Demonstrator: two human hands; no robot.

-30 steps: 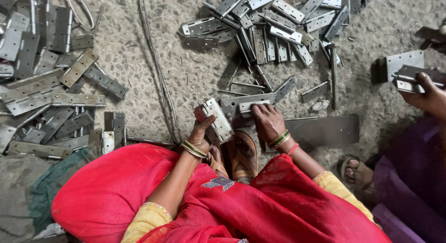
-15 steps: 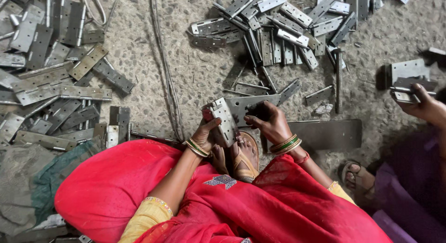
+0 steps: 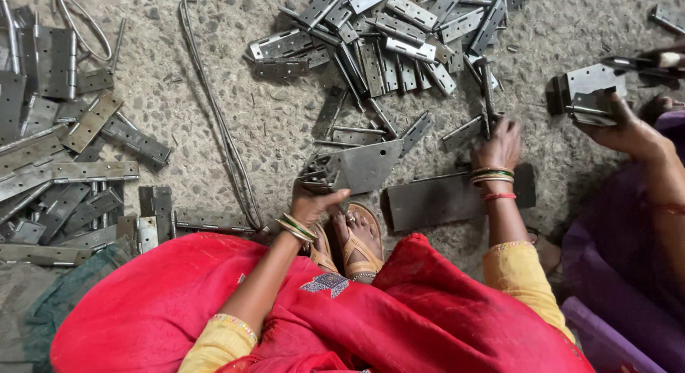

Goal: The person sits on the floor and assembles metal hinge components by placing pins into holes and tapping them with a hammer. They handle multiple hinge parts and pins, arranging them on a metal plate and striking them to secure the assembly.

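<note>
Down on the rough, speckled concrete floor [image 3: 285,123], the person's left hand [image 3: 310,202] holds a hinge [image 3: 322,177], its fingers curled around the lower edge of the grey metal leaf, just above a sandalled foot [image 3: 360,237]. Half a second ago that hinge was lifted upright between both hands; now it sits lower and flatter, touching a larger flat plate [image 3: 367,162]. The right hand [image 3: 499,141] has left it and reached out to the right, toward the loose pieces at the edge of the big heap [image 3: 385,38]. Its fingers are bent down onto a narrow strip [image 3: 487,88] there; whether they pinch it or only touch it cannot be told. By this showing one piece is held ready while the other hand goes for the next part.

Every hinge is dull grey stamped steel, flat-leaved with punched screw holes and rolled knuckles along one edge. A second heap [image 3: 57,152] lies to the left, near some long thin wire rods [image 3: 214,109]. A dark rectangular plate [image 3: 442,198] lies under the right wrist. At the right edge a co-worker's hand [image 3: 621,127] grips another hinge [image 3: 585,95]. Red cloth [image 3: 178,302] covers the person's lap.
</note>
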